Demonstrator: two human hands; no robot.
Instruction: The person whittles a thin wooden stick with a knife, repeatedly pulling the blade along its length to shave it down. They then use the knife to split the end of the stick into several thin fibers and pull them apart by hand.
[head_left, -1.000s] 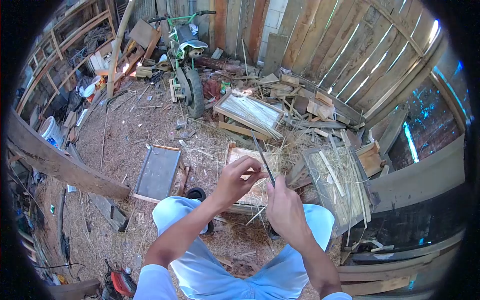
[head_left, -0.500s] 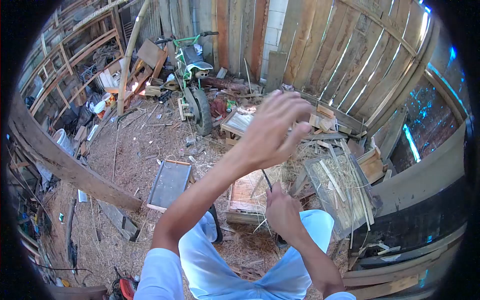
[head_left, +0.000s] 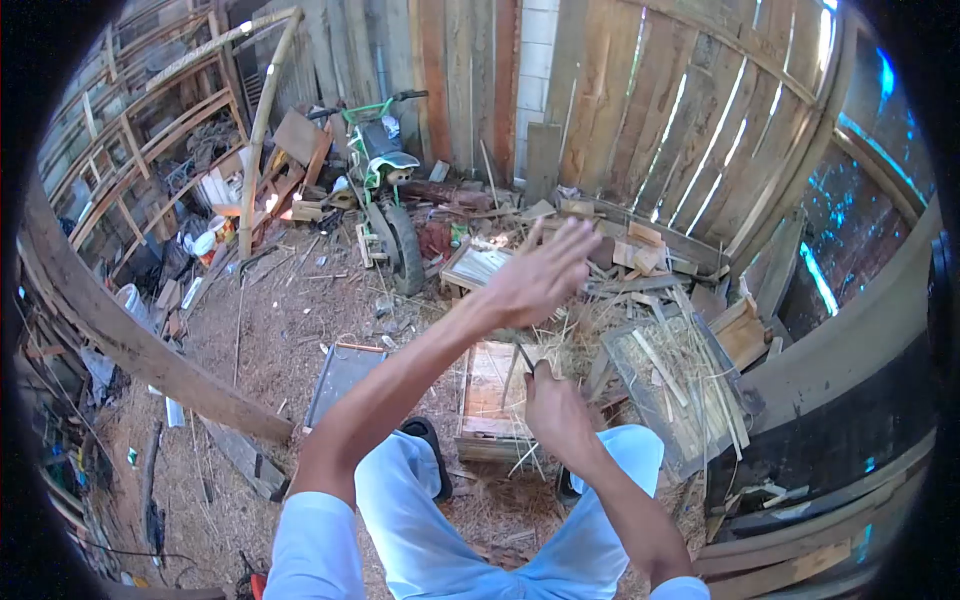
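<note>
My left hand [head_left: 545, 275] is raised over the work area with its fingers stretched out, and I see nothing held in it. Below it, my right hand [head_left: 562, 412] is closed around a dark, thin knife [head_left: 526, 358] whose tip points up and away from me. Both hands are above a low wooden box [head_left: 493, 427] with a pale reddish top, standing between my knees. Thin pale strips [head_left: 522, 458] stick out along the box's near side. The knife's grip is mostly hidden inside my right hand.
To the right, a grey board [head_left: 635, 375] carries pale strips and shavings. A dark-topped low table [head_left: 340, 375] stands left, partly behind my left forearm. Farther off are a green minibike [head_left: 385, 190], wood scraps [head_left: 645, 250] and a slanting beam [head_left: 160, 350].
My left hand has moved slightly down, its fingers now more stretched to the right. My right hand has shifted a little left, still around the knife. The view has tilted slightly.
</note>
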